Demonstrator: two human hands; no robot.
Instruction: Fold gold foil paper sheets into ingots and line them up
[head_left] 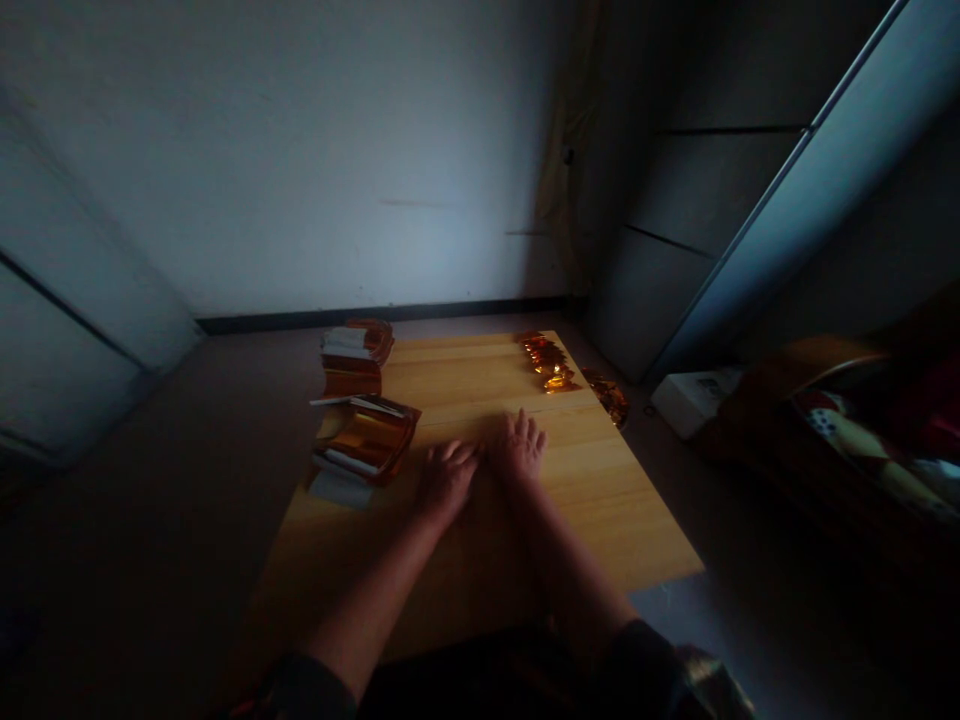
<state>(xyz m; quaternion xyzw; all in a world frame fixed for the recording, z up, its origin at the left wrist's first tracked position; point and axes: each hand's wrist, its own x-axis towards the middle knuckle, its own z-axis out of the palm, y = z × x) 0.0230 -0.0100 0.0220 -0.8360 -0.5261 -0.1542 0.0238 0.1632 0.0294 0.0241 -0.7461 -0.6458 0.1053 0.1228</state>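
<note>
At the near side, two forearms in dark sleeves [311,685] reach over a wooden table [630,510]. The left hand [448,478] rests on the top with its fingers bent; whether anything is pinched beneath them cannot be told in the dim light. The right hand [519,450], just beside it, lies palm down with fingers spread, holding nothing visible; the posture suggests pressing or steadying against the top.

Left of the left hand, near but apart from it, lies a stack of gold sheets [371,440], its edges curling, with a pale paper [341,488] at its near side. The placement appears chosen for easy left-hand reach. Behind it sit a curved gold sheet [352,378] and a farther stack [367,340].

At the far right corner, well apart from both hands, shiny gold pieces [551,365] form a row, seemingly grouped to stay separate from the sheets. A wall [337,180] stands beyond.
</note>
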